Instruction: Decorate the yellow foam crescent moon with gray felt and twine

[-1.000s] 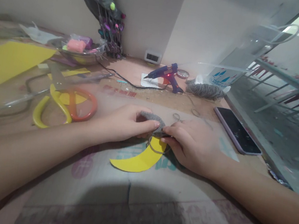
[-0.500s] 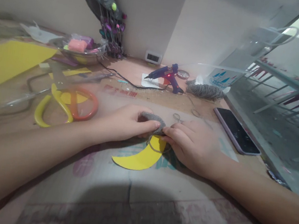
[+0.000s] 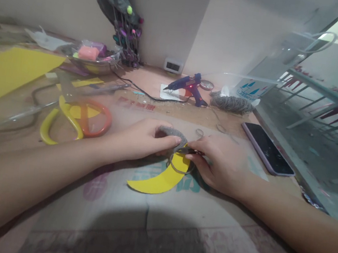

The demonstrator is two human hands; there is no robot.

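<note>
A yellow paper crescent (image 3: 157, 183) has its upper part wound closely with grey yarn (image 3: 176, 134). My left hand (image 3: 147, 138) is closed round the wound part, thumb on top. At the crescent's right edge, just below the winding, my right hand (image 3: 216, 164) has its thumb and fingertips on the yarn; a dark gap shows between them. A loose loop of yarn hangs across the bare yellow paper beneath the fingers. The crescent's upper tip is hidden behind my left hand.
Scissors (image 3: 106, 120) with yellow and orange handles lie left. Behind are a blue glue gun (image 3: 189, 85) with a red light, a yarn skein (image 3: 232, 103) and a bowl (image 3: 91, 65) of wrapped clay-like blocks. A phone (image 3: 267, 150) lies right, near the table edge; yellow sheet (image 3: 10, 74) far left.
My right thumb and fingers have parted slightly at the crescent's edge, showing a dark gap. The yarn loop sits a little lower and further right. My left hand keeps its hold.
</note>
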